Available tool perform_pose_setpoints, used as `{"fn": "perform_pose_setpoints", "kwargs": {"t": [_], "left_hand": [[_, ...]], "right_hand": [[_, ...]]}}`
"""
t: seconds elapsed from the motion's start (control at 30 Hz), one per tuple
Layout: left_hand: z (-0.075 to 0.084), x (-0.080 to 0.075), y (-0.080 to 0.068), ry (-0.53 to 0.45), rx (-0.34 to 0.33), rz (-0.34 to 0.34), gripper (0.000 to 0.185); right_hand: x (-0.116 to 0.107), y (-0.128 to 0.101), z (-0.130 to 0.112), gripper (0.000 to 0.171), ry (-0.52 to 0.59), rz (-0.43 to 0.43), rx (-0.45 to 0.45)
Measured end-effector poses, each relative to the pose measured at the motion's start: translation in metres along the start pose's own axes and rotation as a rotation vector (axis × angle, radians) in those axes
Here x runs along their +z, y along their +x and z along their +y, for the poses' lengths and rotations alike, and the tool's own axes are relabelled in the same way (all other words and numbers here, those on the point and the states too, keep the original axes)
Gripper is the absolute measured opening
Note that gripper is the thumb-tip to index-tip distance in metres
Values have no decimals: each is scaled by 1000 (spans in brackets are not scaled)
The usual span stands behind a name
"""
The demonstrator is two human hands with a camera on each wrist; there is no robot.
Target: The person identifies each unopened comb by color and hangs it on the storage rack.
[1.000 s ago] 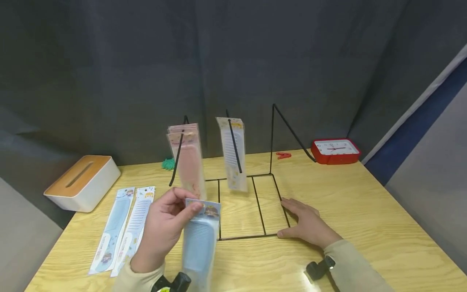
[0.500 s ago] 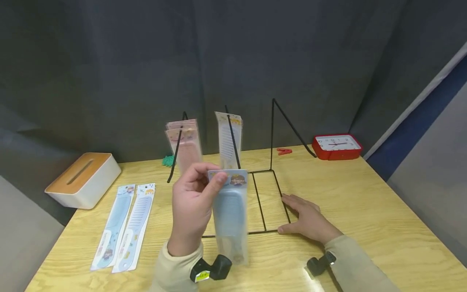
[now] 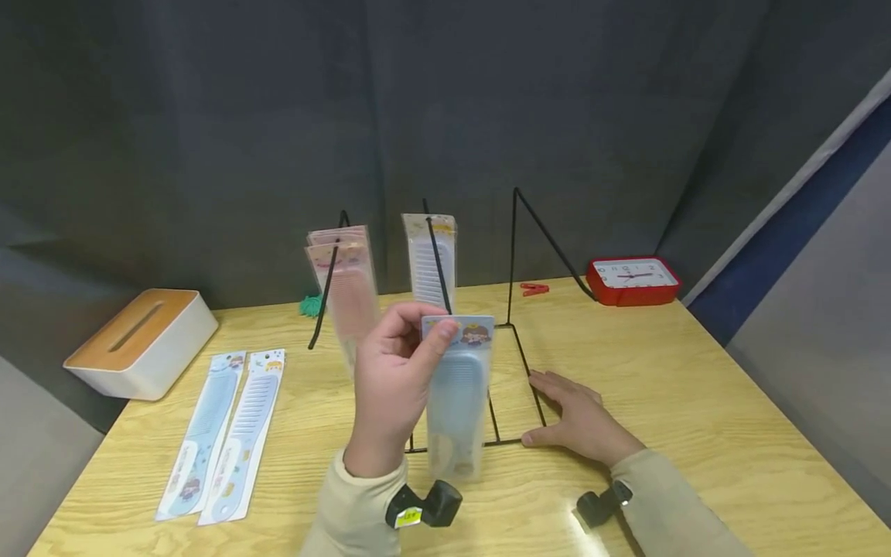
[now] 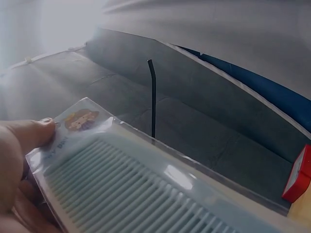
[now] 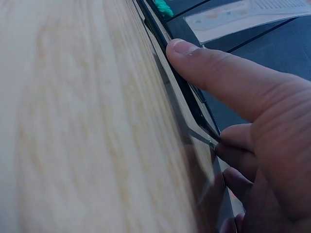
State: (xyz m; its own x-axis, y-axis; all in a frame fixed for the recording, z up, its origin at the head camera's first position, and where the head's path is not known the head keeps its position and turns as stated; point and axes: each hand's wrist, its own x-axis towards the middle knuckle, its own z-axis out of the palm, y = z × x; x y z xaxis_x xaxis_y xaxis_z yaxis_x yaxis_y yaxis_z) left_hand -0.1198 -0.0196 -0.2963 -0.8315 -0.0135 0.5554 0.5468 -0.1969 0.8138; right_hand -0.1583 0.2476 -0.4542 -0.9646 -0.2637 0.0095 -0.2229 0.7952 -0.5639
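My left hand (image 3: 430,323) pinches the top of a packaged light-blue comb (image 3: 455,387) between thumb and fingers and holds it upright in front of a black wire rack (image 3: 513,255). The left wrist view shows the comb packet (image 4: 146,194) close up, with a thumb (image 4: 29,141) on its card and a bare black hook (image 4: 153,97) behind it. The rack's left hook carries pink comb packets (image 3: 346,290), the middle hook a white comb packet (image 3: 431,259), and the right hook is bare. My right hand (image 3: 574,418) lies flat on the table, touching the rack's base wire (image 5: 194,109).
Two packaged combs (image 3: 226,433) lie flat at the left on the wooden table (image 3: 696,402). A white tissue box with a wooden lid (image 3: 139,340) stands far left. At the back are a red clock (image 3: 632,280), a red clip (image 3: 534,289) and a green object (image 3: 306,306).
My left hand has lifted the blue comb packet up and to the right, from low near the table edge to in front of the rack. The right hand has stayed put.
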Motion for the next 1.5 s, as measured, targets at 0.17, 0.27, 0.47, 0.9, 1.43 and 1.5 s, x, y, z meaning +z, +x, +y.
{"fn": "perform_pose_setpoints", "kwargs": {"t": [0.17, 0.27, 0.47, 0.9, 1.43, 1.5], "left_hand": [[0, 0, 0, -5, -5, 42, 15], [-1, -1, 1, -13, -18, 54, 15], [-5, -2, 3, -38, -37, 31, 14], [-11, -3, 5, -138, -123, 28, 12], [-7, 7, 0, -164, -147, 102, 12], [-8, 7, 1, -168, -148, 108, 9]], "right_hand": [[0, 0, 1, 104, 7, 1, 5], [0, 0, 0, 103, 15, -2, 10], [0, -1, -1, 103, 15, -2, -6], [0, 0, -2, 103, 21, -7, 3], [0, 0, -2, 102, 13, -7, 16], [0, 0, -2, 102, 14, -8, 15]]}}
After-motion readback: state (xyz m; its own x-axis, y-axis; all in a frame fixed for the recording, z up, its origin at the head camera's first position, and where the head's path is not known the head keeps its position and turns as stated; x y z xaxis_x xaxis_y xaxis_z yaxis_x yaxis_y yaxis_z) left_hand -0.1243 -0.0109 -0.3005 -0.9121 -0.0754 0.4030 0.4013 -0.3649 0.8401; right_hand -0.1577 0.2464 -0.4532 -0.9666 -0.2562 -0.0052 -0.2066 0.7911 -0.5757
